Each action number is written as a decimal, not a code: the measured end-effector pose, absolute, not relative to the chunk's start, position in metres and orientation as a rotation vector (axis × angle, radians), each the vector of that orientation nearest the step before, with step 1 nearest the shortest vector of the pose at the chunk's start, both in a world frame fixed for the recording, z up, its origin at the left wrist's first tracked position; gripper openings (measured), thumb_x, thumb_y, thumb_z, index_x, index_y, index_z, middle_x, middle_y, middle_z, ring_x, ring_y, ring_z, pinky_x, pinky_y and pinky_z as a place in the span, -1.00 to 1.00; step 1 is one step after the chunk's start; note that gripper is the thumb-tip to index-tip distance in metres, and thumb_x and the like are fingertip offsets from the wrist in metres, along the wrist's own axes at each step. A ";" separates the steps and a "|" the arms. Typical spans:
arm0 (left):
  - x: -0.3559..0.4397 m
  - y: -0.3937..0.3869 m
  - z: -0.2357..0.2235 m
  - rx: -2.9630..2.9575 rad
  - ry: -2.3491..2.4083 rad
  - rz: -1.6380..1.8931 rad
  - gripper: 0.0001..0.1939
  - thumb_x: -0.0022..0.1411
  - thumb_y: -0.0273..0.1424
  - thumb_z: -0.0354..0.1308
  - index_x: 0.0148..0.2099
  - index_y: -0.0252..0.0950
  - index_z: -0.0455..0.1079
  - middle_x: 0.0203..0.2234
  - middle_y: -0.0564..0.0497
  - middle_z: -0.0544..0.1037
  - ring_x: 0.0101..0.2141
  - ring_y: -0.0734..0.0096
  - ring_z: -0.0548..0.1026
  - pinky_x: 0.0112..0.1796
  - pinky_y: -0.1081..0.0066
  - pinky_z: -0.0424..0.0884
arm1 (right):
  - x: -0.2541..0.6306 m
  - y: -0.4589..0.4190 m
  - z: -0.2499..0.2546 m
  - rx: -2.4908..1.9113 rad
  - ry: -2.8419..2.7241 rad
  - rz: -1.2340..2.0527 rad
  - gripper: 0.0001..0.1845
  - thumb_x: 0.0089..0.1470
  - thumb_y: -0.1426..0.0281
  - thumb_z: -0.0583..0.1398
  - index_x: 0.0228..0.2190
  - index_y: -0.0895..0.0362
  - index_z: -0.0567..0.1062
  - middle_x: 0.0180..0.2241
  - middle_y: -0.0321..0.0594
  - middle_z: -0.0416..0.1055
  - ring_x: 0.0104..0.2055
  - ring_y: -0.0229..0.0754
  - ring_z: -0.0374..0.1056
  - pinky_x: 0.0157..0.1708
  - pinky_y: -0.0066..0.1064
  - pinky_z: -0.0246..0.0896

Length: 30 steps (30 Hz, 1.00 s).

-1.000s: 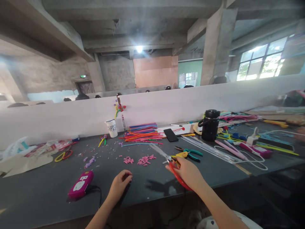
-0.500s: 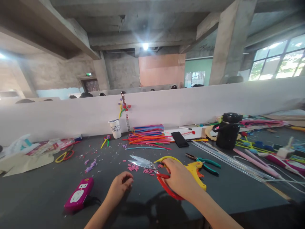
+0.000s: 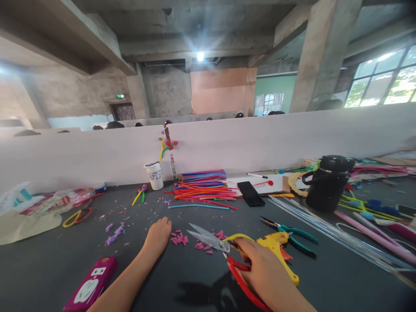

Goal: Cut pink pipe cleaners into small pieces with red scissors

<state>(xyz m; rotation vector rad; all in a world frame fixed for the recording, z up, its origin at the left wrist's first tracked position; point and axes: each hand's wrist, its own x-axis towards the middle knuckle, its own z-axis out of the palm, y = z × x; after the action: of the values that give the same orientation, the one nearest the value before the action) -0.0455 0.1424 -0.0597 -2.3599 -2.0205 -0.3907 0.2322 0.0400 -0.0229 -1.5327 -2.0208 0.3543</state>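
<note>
My right hand (image 3: 260, 264) is closed round the handles of scissors (image 3: 214, 240), one yellow and one red. Their blades point left, slightly apart, above cut pink pieces (image 3: 203, 247). Beside another heap of pink pieces (image 3: 178, 238), my left hand (image 3: 159, 234) rests low over the dark table, its fingers curled under. Whatever those fingers may hold is hidden. Just right of my right hand lies a yellow glue gun (image 3: 274, 246), with teal-handled pliers (image 3: 295, 236) beyond it. A blue pipe cleaner (image 3: 198, 206) lies in front of a bundle of coloured pipe cleaners (image 3: 203, 188).
A patterned white cup (image 3: 154, 175), a phone (image 3: 251, 193) and a black flask (image 3: 329, 184) stand or lie along the back. Clear rods (image 3: 328, 225) run across the right side. Left are a magenta case (image 3: 92, 284), purple scraps (image 3: 114, 235) and small scissors (image 3: 77, 216).
My left hand has reached forward beside the pink pieces, its fingers now turned down. The scissors in my right hand have come nearer and to the right. The view has shifted slightly.
</note>
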 end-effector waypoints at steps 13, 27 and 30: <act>-0.003 0.040 -0.048 -2.653 -2.287 -1.835 -0.88 0.02 -0.33 0.00 -0.49 -0.26 0.22 -0.62 0.10 0.44 -0.60 0.40 0.44 -0.59 0.48 0.25 | 0.218 0.028 -0.040 -1.651 -1.937 0.444 -0.70 -0.20 0.13 0.20 -0.47 0.10 0.45 -0.49 -0.21 0.43 -0.43 -0.15 0.31 -0.49 -0.47 -0.02; 0.013 0.009 -0.022 -2.481 -2.183 -2.460 -0.84 -0.14 -0.33 0.09 -0.50 -0.31 0.23 -0.75 0.11 0.43 -0.73 0.48 0.36 -0.69 0.51 0.20 | 0.168 0.008 -0.011 -1.261 -1.753 0.991 -0.93 -0.21 0.40 0.14 -0.60 0.15 0.31 -0.69 -0.43 0.19 -0.64 -0.37 0.14 -0.65 -0.58 -0.01; 0.020 0.010 -0.030 -2.512 -2.215 -2.391 -0.87 -0.12 -0.35 0.07 -0.52 -0.31 0.23 -0.75 0.11 0.41 -0.73 0.49 0.36 -0.68 0.52 0.19 | 0.171 0.010 -0.014 -1.282 -1.704 1.076 -0.95 -0.18 0.40 0.07 -0.57 0.13 0.29 -0.75 -0.47 0.12 -0.73 -0.37 0.10 -0.73 -0.58 -0.02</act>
<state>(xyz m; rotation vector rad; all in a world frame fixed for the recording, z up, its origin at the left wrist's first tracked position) 0.0202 0.0098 -0.0295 -2.5125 -2.2148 -2.3907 0.1710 0.0103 -0.0145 -1.2822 -1.7038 1.0759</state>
